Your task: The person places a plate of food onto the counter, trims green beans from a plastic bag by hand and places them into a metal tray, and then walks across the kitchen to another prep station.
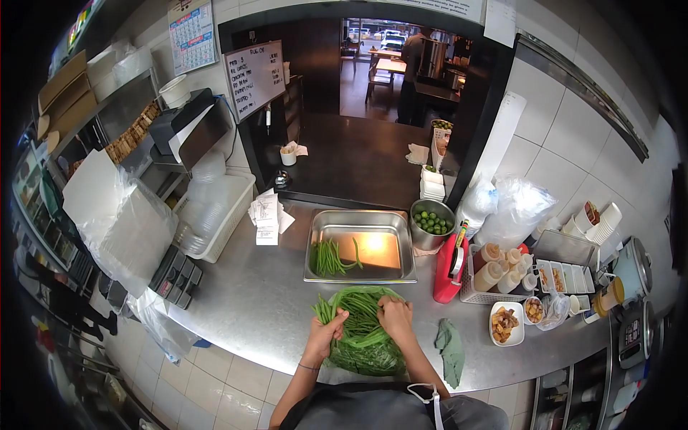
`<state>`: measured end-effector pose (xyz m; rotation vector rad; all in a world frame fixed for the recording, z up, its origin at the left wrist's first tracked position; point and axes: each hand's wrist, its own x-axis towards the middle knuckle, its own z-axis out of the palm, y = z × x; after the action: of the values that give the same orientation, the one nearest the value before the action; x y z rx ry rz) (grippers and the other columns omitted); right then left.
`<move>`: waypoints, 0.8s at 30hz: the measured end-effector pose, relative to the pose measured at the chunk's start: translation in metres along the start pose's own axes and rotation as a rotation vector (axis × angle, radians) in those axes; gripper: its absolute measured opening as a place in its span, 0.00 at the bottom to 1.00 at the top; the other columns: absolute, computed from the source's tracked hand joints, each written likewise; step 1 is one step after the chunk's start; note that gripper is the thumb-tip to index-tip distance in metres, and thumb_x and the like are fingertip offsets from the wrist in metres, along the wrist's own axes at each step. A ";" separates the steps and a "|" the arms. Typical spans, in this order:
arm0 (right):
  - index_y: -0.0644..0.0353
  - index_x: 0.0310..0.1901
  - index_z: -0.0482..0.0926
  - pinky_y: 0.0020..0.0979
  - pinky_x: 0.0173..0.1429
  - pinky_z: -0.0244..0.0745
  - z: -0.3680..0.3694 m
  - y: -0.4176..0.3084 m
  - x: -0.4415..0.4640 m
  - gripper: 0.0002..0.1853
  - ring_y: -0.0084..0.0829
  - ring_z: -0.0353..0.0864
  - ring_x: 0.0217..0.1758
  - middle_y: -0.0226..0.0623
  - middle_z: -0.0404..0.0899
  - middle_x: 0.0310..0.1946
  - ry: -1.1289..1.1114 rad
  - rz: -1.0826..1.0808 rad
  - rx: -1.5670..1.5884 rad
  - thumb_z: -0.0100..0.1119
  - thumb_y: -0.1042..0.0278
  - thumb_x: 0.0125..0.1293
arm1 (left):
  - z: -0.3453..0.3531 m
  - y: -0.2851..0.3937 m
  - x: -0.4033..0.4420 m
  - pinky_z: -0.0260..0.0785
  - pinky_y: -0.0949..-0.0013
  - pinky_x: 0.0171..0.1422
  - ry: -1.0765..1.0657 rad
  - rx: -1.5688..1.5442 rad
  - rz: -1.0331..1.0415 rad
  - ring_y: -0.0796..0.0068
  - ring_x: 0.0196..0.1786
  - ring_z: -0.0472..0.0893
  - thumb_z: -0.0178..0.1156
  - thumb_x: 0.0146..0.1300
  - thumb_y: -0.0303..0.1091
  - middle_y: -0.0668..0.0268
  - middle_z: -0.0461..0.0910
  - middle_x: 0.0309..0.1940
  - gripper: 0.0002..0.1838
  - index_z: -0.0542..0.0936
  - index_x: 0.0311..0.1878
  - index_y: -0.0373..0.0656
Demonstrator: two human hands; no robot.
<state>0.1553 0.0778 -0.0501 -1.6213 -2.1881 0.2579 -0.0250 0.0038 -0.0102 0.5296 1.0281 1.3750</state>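
Note:
A green plastic bag [367, 358] full of long green beans lies open at the counter's front edge. My left hand [330, 331] is closed round a small bunch of green beans at the bag's left side. On the bag's right side, my right hand [395, 313] has its fingers closed over the beans; what it grips, if anything, is hidden. Just beyond the bag sits a steel tray [411, 269], with a pile of green beans [329, 259] in its left part.
Right of the tray stand a steel pot of green limes [431, 217], a red container [448, 269] and a basket of sauce bottles [494, 272]. A green cloth [450, 352] lies beside my right forearm. Paper slips [268, 217] are at the back left. A person [411, 72] stands beyond the pass-through.

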 end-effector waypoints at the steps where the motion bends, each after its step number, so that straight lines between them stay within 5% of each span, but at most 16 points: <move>1: 0.55 0.36 0.78 0.41 0.51 0.64 -0.005 -0.002 -0.002 0.09 0.38 0.79 0.42 0.34 0.81 0.34 0.027 0.018 0.050 0.62 0.71 0.51 | 0.001 -0.002 0.001 0.56 0.78 0.20 -0.001 0.000 0.001 0.86 0.15 0.63 0.65 0.60 0.32 0.76 0.67 0.14 0.07 0.76 0.36 0.43; 8: 0.55 0.36 0.77 0.41 0.50 0.64 -0.020 -0.020 -0.008 0.09 0.35 0.79 0.41 0.33 0.81 0.32 0.154 -0.196 0.156 0.62 0.72 0.52 | -0.006 -0.031 0.015 0.57 0.79 0.19 0.045 0.391 0.183 0.88 0.16 0.67 0.65 0.60 0.32 0.75 0.72 0.16 0.08 0.82 0.41 0.41; 14: 0.54 0.36 0.79 0.42 0.56 0.60 -0.020 -0.030 -0.005 0.08 0.34 0.79 0.41 0.32 0.80 0.31 0.003 -0.198 0.289 0.64 0.68 0.54 | -0.005 -0.033 0.012 0.59 0.77 0.21 0.064 0.568 0.312 0.87 0.17 0.67 0.64 0.59 0.31 0.75 0.73 0.16 0.11 0.83 0.45 0.43; 20: 0.54 0.32 0.81 0.51 0.68 0.49 -0.037 -0.031 -0.012 0.03 0.33 0.79 0.40 0.30 0.80 0.30 -0.033 -0.325 0.115 0.63 0.68 0.55 | -0.002 -0.032 0.010 0.61 0.75 0.23 0.038 0.628 0.305 0.86 0.17 0.67 0.64 0.59 0.30 0.73 0.73 0.16 0.11 0.83 0.46 0.43; 24: 0.55 0.32 0.82 0.52 0.73 0.42 -0.064 -0.038 -0.010 0.03 0.32 0.79 0.37 0.30 0.79 0.28 0.027 -0.320 0.318 0.63 0.68 0.57 | 0.014 -0.014 -0.002 0.64 0.75 0.26 -0.014 0.653 0.328 0.85 0.20 0.70 0.64 0.59 0.30 0.72 0.75 0.19 0.10 0.82 0.44 0.42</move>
<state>0.1514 0.0510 0.0203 -1.0841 -2.2110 0.4578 -0.0052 0.0030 -0.0144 1.2308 1.4268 1.2926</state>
